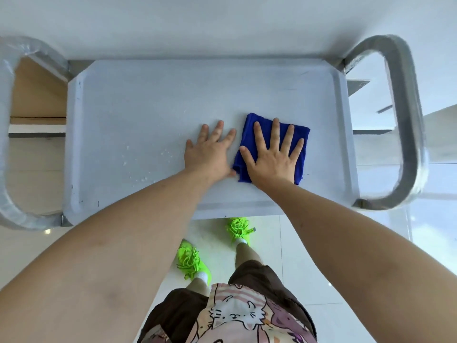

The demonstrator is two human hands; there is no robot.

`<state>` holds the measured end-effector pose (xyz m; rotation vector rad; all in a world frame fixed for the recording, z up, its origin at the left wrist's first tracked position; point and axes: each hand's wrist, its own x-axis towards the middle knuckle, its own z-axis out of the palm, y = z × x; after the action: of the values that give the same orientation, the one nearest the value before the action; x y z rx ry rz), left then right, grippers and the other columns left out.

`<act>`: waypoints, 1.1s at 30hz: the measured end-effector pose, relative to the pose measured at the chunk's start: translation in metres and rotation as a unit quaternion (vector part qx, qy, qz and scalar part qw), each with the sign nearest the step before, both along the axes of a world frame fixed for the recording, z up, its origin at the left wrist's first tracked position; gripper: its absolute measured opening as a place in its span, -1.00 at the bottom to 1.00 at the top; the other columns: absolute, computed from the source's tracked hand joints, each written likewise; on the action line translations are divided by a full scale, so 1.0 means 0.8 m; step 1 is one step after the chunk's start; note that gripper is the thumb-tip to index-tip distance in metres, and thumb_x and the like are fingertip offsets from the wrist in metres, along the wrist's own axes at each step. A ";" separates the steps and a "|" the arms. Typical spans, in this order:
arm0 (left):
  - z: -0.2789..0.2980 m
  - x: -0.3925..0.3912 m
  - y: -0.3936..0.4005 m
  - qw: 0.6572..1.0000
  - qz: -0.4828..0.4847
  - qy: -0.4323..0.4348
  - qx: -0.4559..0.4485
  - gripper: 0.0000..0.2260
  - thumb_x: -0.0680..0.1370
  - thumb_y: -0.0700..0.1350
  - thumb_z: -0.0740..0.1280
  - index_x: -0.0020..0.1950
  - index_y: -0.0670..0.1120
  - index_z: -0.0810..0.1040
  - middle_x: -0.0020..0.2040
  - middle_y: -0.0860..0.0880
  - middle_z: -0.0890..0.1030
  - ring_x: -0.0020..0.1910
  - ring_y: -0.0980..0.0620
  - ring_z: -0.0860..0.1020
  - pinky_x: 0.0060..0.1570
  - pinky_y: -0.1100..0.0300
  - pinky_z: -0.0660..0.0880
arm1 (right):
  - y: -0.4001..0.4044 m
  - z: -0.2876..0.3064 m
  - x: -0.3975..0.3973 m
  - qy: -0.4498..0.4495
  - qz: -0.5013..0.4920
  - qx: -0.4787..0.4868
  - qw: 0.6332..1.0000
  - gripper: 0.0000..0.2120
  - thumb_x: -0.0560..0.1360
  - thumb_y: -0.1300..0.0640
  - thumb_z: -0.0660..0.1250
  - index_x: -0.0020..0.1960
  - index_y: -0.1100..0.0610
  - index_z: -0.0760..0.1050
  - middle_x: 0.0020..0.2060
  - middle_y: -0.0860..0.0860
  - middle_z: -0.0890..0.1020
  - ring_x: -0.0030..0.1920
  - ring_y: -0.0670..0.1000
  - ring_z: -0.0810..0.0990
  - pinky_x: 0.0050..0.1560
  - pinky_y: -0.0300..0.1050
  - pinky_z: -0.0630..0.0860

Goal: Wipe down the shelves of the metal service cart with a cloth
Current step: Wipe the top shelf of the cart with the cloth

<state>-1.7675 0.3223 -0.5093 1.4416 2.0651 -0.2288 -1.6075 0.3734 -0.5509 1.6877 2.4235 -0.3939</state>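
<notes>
Cloth [249,134], deep blue and folded into a rough square, lies flat on the top shelf [148,107] of a metal service cart, right of centre. Right hand [272,154] presses down on it, palm flat, fingers spread, its grip fully open and clasping nothing. Left hand [210,152] rests flat on the bare shelf just beside the cloth, fingers also spread, thumb touching the cloth's edge. Small water droplets [146,167] dot the shelf to the left. Curved handles [403,120] frame both ends.

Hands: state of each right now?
Left hand: open, flat on the top shelf, holding nothing.
Right hand: open, palm pressed flat on the cloth, not gripping it.
</notes>
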 end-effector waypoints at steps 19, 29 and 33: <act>-0.007 -0.023 -0.056 0.992 -0.014 0.048 0.112 -0.27 0.54 0.25 0.26 0.60 0.06 0.02 0.62 -0.04 0.01 0.58 -0.14 -0.02 0.48 -0.16 0.11 | -0.143 0.019 0.009 -0.025 -0.049 -0.082 0.995 -0.29 0.51 -0.48 -0.26 0.54 -0.23 -0.41 0.58 0.01 -0.37 0.53 0.21 -0.44 0.42 0.33 -0.46; -0.003 -0.140 -0.119 0.999 0.019 0.041 -0.014 -0.33 0.57 0.10 0.30 0.57 0.21 -0.01 0.62 0.01 -0.14 0.56 -0.26 -0.10 0.41 -0.34 0.14 | -0.153 0.009 -0.004 -0.036 -0.072 -0.070 0.994 -0.23 0.44 -0.53 -0.36 0.55 -0.23 -0.39 0.59 0.02 -0.34 0.53 0.21 -0.42 0.41 0.33 -0.47; -0.001 -0.147 -0.118 0.999 0.020 0.033 -0.016 -0.33 0.57 0.09 0.32 0.56 0.24 -0.01 0.62 0.04 -0.15 0.56 -0.25 -0.10 0.41 -0.32 0.17 | -0.179 0.009 -0.038 -0.032 -0.050 -0.074 0.996 -0.22 0.42 -0.54 -0.37 0.54 -0.23 -0.41 0.57 0.03 -0.38 0.51 0.22 -0.47 0.38 0.35 -0.49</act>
<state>-1.8848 0.2282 -0.5098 1.3892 2.1310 -0.2967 -1.6383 0.2305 -0.5433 1.7335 2.2130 -0.5120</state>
